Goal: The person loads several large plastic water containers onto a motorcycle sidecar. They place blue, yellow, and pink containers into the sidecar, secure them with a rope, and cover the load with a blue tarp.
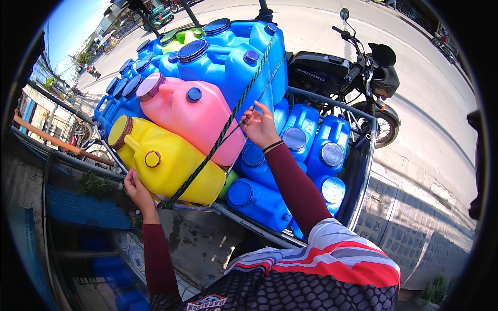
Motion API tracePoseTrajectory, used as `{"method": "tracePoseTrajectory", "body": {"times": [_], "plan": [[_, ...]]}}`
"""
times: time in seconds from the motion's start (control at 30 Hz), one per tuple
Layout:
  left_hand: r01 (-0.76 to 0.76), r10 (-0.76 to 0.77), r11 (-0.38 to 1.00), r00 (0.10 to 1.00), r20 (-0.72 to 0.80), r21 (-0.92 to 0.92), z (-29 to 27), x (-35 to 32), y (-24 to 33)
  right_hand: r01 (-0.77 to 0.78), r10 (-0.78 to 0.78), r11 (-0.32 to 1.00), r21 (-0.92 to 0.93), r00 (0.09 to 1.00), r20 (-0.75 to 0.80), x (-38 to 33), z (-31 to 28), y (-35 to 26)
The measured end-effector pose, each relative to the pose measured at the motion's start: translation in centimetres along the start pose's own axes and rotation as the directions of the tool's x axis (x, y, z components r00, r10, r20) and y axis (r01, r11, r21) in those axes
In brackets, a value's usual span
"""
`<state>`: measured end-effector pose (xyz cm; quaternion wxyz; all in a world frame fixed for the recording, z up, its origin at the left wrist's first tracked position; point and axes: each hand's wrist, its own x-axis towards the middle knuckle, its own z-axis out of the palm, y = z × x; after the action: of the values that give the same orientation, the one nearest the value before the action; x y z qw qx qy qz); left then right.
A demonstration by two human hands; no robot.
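Note:
A yellow jug [179, 168] with a brown lid lies tilted at the near left of the load. Against its lower left side is my left hand [139, 193], fingers stretched and nothing gripped. Behind the yellow jug leans a pink jug [199, 111]. A dark green rope [215, 147] runs slantwise across both jugs, from the blue jugs [249, 72] at the back to the cart's near rail. My right hand [259, 126] is at the rope's thinner strand, beside the pink jug, with its fingers curled on that strand; the palm side faces up.
Several blue jugs [264, 205] fill the metal-framed sidecar [371, 150] on the right. A black motorcycle [332, 72] is attached at its far side. The sunlit road [436, 93] lies beyond. A blue corrugated panel [88, 207] and dark blue items stand at the lower left.

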<state>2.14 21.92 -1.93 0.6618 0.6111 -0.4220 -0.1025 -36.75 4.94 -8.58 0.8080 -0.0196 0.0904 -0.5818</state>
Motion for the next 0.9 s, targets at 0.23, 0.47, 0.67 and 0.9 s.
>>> {"method": "tracePoseTrajectory", "body": {"times": [0.23, 0.47, 0.67, 0.9], "plan": [[-0.001, 0.0, 0.998, 1.0, 0.01, 0.061, -1.1, 0.1, 0.1, -0.142, 0.118, 0.981, 0.129, 0.977, 0.178, -3.2, 1.0, 5.8], [-0.002, 0.002, 0.998, 1.0, 0.002, 0.064, -1.1, -0.6, 0.5, -0.102, 0.092, 0.993, 0.061, 0.984, 0.151, -4.3, 0.3, 6.0], [-0.035, 0.037, 0.997, 0.999, -0.03, 0.075, -0.3, -1.5, 1.5, 0.174, -0.327, 0.683, -0.71, 0.941, -0.083, -2.0, 4.5, 6.7], [-0.193, 0.177, 0.975, 0.974, 0.139, 0.109, -0.9, -1.9, 3.2, 0.27, -0.67, 0.096, -0.958, 0.729, 0.138, -2.7, -0.8, 1.8]]}}
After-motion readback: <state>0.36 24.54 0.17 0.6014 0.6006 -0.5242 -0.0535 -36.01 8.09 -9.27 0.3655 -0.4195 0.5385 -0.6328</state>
